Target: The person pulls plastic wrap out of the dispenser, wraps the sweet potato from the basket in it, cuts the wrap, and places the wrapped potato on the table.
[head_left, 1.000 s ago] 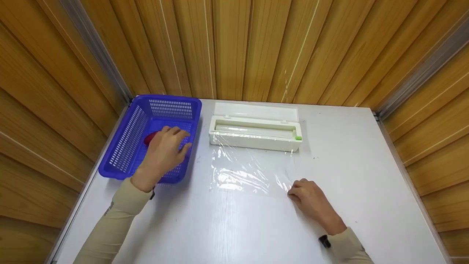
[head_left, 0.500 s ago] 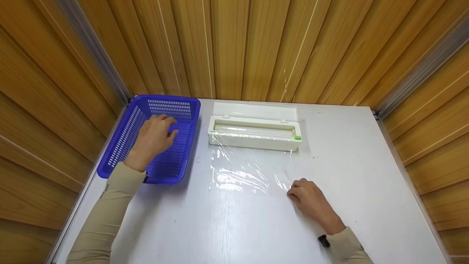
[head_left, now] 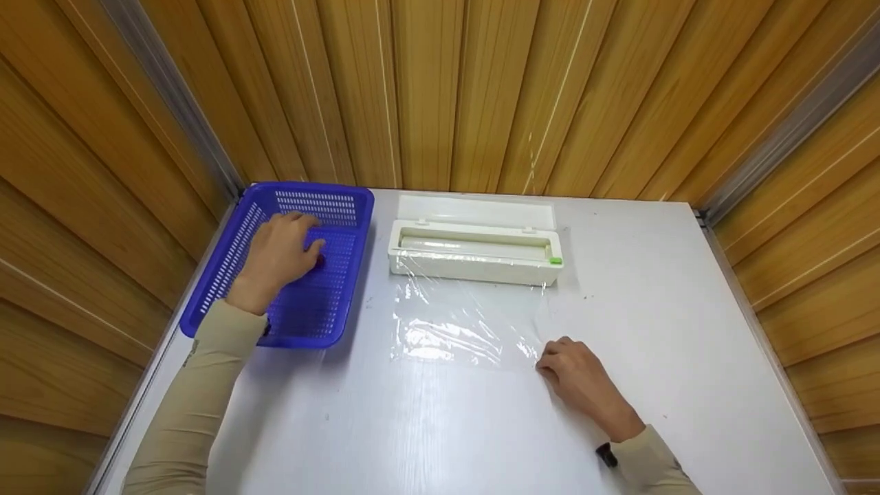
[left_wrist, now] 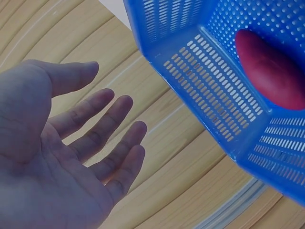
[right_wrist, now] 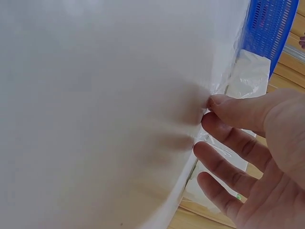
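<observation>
My left hand (head_left: pixel 278 251) hovers over the blue plastic basket (head_left: pixel 368 227), its fingers spread and slightly bent. A reddish-purple sweet potato (left_wrist: pixel 274 71) lies inside the basket, apart from the fingers in the left wrist view; the head view shows only a bit of it beside the thumb. With thumb and index finger, my right hand (head_left: pixel 577 375) pinches the near right corner of a clear sheet of cling film (head_left: pixel 447 337) low over the table. The film stretches from a roll in the white dispenser box (head_left: pixel 474 271), whose lid (head_left: pixel 478 210) is folded back.
A green slider (head_left: pixel 555 261) sits at the dispenser's right end. The white table (head_left: pixel 426 426) meets wood-panelled walls (head_left: pixel 440 89) at the back and both sides. The basket stands at the back left, close to the left wall.
My left hand has shifted left and a little further back over the basket, and the red sweet potato is now mostly hidden behind it. My right hand and the film have stayed in place.
</observation>
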The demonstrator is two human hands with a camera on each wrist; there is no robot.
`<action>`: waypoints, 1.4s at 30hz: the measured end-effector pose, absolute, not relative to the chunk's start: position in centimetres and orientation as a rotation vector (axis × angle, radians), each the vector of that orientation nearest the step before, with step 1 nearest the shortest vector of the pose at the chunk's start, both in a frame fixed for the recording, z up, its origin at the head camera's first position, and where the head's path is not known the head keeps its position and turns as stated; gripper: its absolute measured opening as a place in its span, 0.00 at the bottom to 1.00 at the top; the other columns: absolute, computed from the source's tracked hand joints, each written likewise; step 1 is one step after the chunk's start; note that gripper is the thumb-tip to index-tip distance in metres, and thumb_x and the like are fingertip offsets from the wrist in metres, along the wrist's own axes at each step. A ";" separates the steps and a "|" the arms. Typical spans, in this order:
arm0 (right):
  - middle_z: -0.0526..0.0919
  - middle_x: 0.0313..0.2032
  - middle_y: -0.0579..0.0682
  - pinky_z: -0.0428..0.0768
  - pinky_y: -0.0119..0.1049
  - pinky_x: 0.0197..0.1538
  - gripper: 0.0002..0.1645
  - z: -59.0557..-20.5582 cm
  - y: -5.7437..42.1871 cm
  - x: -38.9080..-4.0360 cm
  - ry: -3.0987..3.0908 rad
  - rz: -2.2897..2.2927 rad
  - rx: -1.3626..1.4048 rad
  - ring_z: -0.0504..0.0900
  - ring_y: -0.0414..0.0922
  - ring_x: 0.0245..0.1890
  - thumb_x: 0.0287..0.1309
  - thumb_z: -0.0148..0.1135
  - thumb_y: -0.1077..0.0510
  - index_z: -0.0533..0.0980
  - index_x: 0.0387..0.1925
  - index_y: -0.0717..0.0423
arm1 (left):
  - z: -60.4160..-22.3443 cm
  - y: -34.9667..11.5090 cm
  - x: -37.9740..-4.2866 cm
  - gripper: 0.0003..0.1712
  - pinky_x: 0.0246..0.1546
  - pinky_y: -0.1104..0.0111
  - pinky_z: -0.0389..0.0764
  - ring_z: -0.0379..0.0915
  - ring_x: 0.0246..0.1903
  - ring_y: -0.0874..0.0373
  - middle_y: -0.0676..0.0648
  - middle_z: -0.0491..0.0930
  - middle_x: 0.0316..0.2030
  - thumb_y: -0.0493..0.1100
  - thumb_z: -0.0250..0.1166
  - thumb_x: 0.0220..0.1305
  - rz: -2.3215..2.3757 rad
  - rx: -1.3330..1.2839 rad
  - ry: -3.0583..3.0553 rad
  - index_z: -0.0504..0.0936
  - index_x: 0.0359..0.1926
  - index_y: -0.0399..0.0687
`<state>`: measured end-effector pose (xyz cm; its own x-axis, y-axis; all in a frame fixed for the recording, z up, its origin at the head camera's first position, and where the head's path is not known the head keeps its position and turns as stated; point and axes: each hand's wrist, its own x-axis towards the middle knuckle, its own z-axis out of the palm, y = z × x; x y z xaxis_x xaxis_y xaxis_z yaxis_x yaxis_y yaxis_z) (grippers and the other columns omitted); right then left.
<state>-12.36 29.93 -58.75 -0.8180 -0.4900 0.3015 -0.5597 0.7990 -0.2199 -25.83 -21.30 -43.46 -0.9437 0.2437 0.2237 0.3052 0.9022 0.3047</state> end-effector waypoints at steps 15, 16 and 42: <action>0.88 0.31 0.43 0.82 0.41 0.41 0.09 -58.8 30.0 -12.4 -2.762 0.433 0.802 0.83 0.43 0.35 0.51 0.82 0.67 0.90 0.28 0.51 | -44.3 -22.0 -27.3 0.23 0.66 0.35 0.73 0.76 0.60 0.27 0.28 0.81 0.61 0.43 0.65 0.73 -0.514 -0.391 -2.927 0.82 0.62 0.33; 0.88 0.31 0.43 0.82 0.41 0.41 0.09 -58.8 30.0 -12.4 -2.766 0.434 0.799 0.83 0.43 0.35 0.52 0.81 0.67 0.90 0.28 0.50 | -44.4 -22.1 -27.3 0.23 0.66 0.34 0.73 0.76 0.60 0.27 0.28 0.81 0.61 0.43 0.66 0.73 -0.519 -0.389 -2.928 0.82 0.62 0.33; 0.88 0.32 0.43 0.81 0.42 0.41 0.08 -58.8 29.9 -12.5 -2.797 0.394 0.806 0.82 0.44 0.36 0.55 0.79 0.67 0.89 0.28 0.51 | -46.9 -23.1 -28.4 0.26 0.65 0.33 0.72 0.75 0.60 0.25 0.27 0.80 0.62 0.45 0.68 0.71 -0.545 -0.366 -2.933 0.82 0.63 0.32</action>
